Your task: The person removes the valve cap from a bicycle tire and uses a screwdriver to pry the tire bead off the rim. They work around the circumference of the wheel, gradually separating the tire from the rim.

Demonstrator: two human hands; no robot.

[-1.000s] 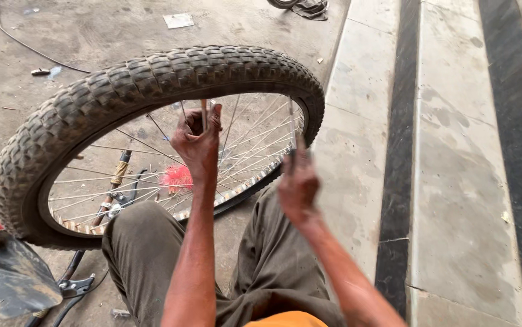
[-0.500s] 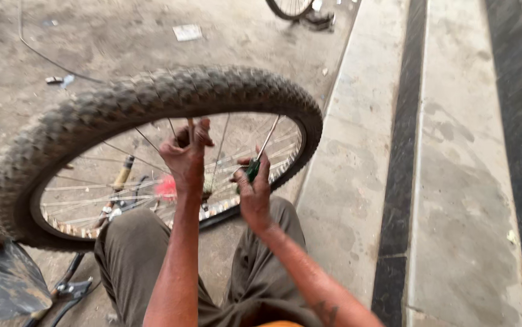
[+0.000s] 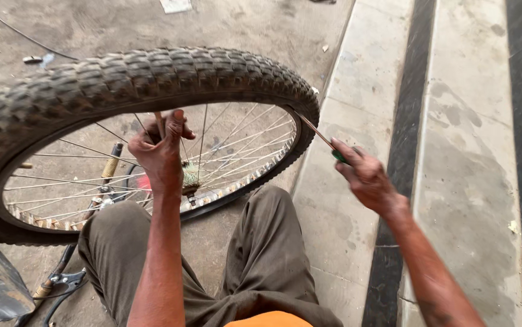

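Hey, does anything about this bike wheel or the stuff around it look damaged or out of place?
Nothing looks damaged. The wheel stands upright, tyre seated; left hand grips the spokes, right hand holds a screwdriver at the rim. Scraps litter the ground.

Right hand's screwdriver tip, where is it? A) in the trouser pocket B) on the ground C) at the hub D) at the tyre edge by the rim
D: the right hand holds a green-handled screwdriver whose shaft runs up to the tyre edge at the wheel's right side, while the left hand grips the spokes near the middle.
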